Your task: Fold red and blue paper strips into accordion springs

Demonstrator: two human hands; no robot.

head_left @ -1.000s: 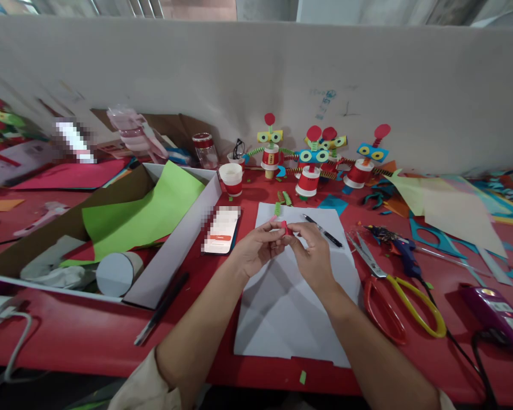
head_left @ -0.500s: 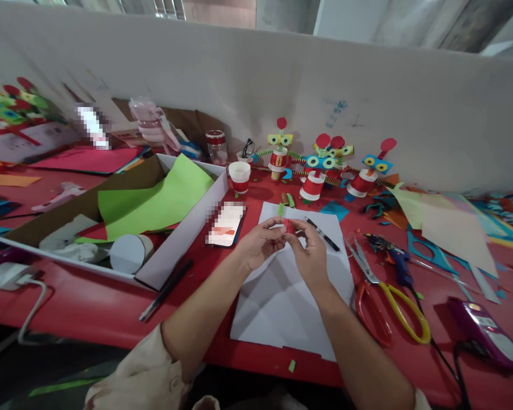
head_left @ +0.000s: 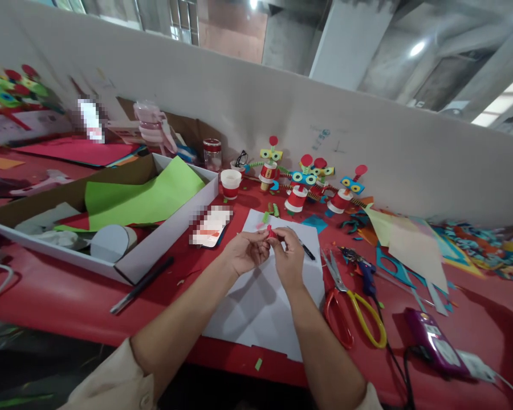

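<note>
Between my fingertips is a small red folded paper strip [head_left: 271,232], held above a white sheet [head_left: 256,304]. My left hand [head_left: 248,250] pinches it from the left, its fingers curled. From the other side my right hand [head_left: 288,253] grips the same strip with thumb and forefinger. Just beyond my hands lie small green folded paper strips [head_left: 273,210]. A black pen [head_left: 306,248] rests on the sheet, right of my right hand. Scissors [head_left: 337,279] with one red and one yellow handle lie open to the right of the sheet.
Paper-cup robot figures [head_left: 297,196] stand along the back, near a white-and-red cup [head_left: 231,183]. At left are a shallow box [head_left: 162,253] with green paper and a phone [head_left: 211,226]. A blue glue gun [head_left: 367,276], its cord and a purple device [head_left: 436,341] lie right.
The camera view has tilted and shifted, so the table things sit further left. Both hands keep hold of the red paper strip, which now looks more bunched between the fingers.
</note>
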